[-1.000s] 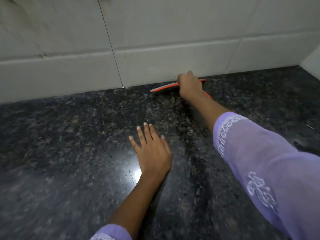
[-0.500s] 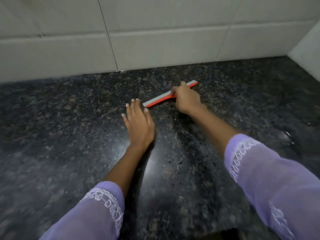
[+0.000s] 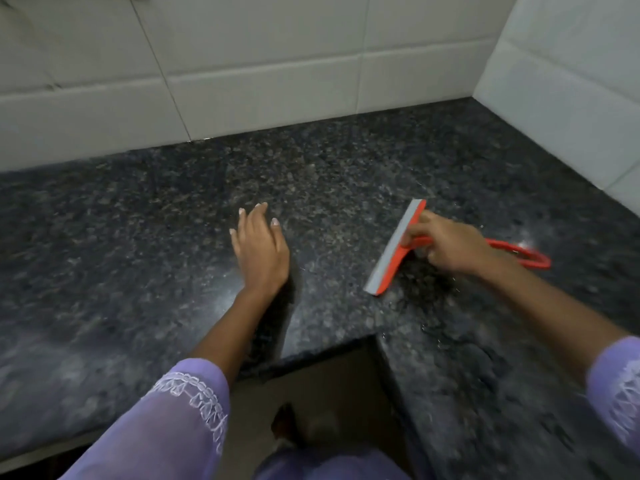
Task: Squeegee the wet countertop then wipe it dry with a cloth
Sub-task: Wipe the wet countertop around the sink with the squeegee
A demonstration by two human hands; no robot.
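An orange squeegee (image 3: 391,258) with a grey rubber blade lies blade-down on the dark speckled granite countertop (image 3: 138,237), right of centre. My right hand (image 3: 446,242) is closed around its orange handle, whose looped end sticks out to the right. My left hand (image 3: 259,247) rests flat on the counter to the left, fingers spread, holding nothing. Water drops glisten around the squeegee. No cloth is in sight.
White tiled walls (image 3: 242,64) meet at the back right corner. The L-shaped counter's inner front edge (image 3: 329,348) runs just below my hands, with a dark floor gap beneath. My purple sleeves fill the lower corners.
My right hand has dragged the squeegee from the back wall toward the front and to the right, and the blade has turned more lengthwise. The left hand stayed flat on the counter.
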